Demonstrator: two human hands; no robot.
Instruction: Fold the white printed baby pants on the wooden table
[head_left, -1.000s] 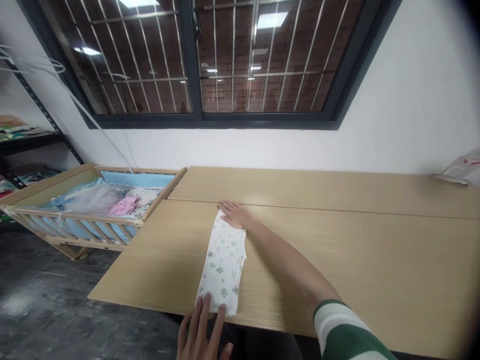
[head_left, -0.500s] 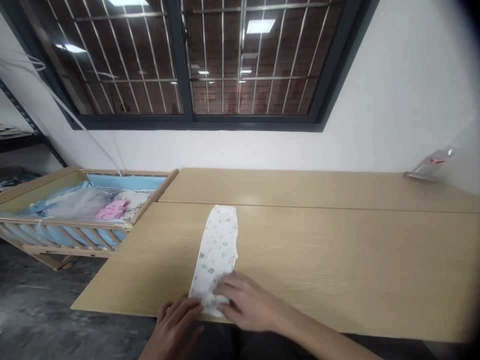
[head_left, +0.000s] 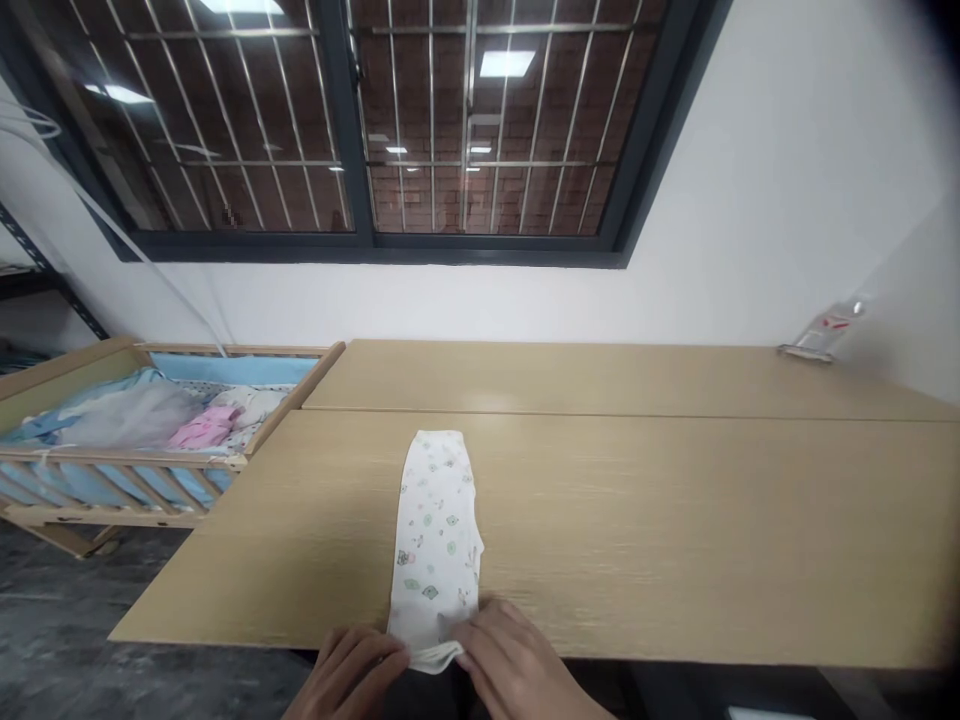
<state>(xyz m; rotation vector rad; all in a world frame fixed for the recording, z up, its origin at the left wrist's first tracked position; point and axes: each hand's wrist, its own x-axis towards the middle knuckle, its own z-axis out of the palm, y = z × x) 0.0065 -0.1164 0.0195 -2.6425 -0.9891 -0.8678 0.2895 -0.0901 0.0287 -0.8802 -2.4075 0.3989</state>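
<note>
White baby pants [head_left: 435,525] with a small green-leaf and animal print lie folded lengthwise into a narrow strip on the wooden table. Their near end hangs at the table's front edge, slightly lifted and curled. My left hand [head_left: 352,665] pinches the left corner of that end between thumb and fingers. At the right corner, my right hand [head_left: 517,655] is closed on the cloth, its thumb partly hidden beneath. The far end of the pants lies flat, away from both hands.
The wooden table [head_left: 675,520] stretches far to the right, with a seam across its back part. A clear plastic bag [head_left: 825,330] lies at the back right. Left of the table stands a wooden crib [head_left: 180,462] holding pink cloth [head_left: 204,427] and other fabrics. A barred window [head_left: 480,130] is above.
My right hand has moved from lying over the cloth to gripping its near right corner. The pants have been drawn toward me and straightened, and their near end is now raised. The view has shifted slightly.
</note>
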